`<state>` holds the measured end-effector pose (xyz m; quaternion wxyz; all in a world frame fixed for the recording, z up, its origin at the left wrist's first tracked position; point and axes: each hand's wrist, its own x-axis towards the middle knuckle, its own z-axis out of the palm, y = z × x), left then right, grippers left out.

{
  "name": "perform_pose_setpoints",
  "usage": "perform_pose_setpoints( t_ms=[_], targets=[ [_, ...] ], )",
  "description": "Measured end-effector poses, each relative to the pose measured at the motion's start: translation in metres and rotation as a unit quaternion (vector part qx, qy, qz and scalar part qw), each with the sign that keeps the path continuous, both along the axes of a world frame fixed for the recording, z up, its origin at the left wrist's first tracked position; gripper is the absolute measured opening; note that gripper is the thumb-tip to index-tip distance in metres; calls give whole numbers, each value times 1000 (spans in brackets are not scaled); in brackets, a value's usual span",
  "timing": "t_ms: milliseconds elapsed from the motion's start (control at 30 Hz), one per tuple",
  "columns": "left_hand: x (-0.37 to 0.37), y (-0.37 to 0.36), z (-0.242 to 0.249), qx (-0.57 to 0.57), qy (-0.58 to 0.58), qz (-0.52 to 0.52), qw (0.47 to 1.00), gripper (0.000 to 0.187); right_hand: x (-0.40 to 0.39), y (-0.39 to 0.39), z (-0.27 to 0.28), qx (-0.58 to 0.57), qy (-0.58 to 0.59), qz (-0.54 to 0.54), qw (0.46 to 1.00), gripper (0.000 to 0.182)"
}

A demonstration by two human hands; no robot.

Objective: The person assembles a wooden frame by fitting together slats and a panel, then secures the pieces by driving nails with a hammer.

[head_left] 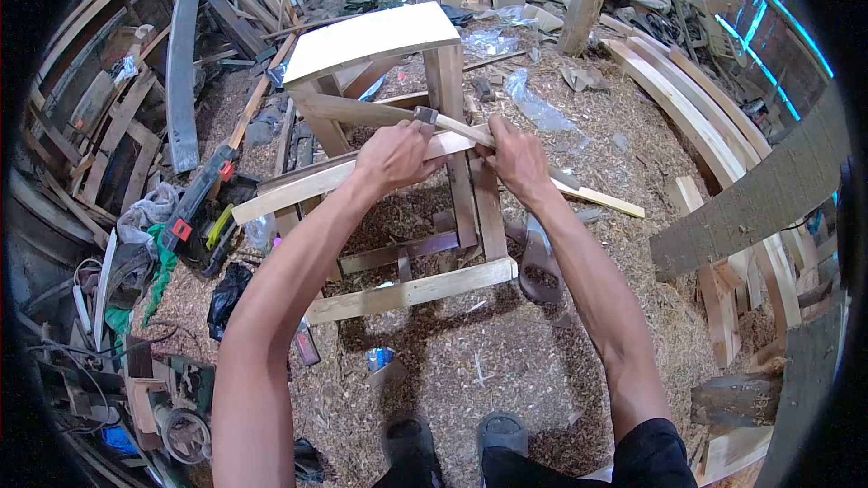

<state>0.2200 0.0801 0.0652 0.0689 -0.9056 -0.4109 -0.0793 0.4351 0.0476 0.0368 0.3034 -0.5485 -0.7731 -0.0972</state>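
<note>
A wooden stool-like frame (443, 81) with a curved, pale top panel (375, 36) stands in front of me. Across its near side runs a pale wooden rail (298, 190). My left hand (396, 155) is closed around this rail close to the upright leg; its fingertips are partly hidden. In my right hand (520, 161) is a hammer (461, 129), gripped by its wooden handle. The dark hammer head (425, 115) lies just above my left thumb and index finger. A second pale rail (416, 291) crosses the frame lower down, nearer my feet.
Wood shavings cover the floor (470, 352). Curved planks (696, 117) are stacked at right, beside a slanting post (750, 190). An open toolbox (203, 208) sits at left. Loose sandals (540, 262), a blue can (380, 360) and a pale stick (606, 201) lie around the frame.
</note>
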Motion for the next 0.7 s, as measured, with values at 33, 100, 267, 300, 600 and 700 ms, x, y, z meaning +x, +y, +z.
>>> perform_pose_setpoints(
  t_ms=[33, 100, 267, 300, 600, 700],
  targets=[
    [0, 2, -2, 0, -1, -1, 1000, 59, 0, -1, 2, 0, -1, -1, 1000, 32],
    [-1, 4, -5, 10, -21, -10, 1000, 60, -1, -3, 4, -12, 1, 11, 1000, 29],
    [-3, 12, -6, -1, -10, -4, 1000, 55, -1, 2, 12, -32, 23, 4, 999, 29],
    [-6, 14, -7, 12, -28, -20, 999, 54, -1, 4, 13, -54, 39, 0, 998, 28],
    [-13, 70, -34, 9, 7, 4, 1000, 42, 5, 48, -8, -128, 187, -9, 974, 39],
    [-20, 90, -48, -20, -11, 24, 999, 45, -1, 49, -9, -152, 236, -16, 960, 39]
  ],
)
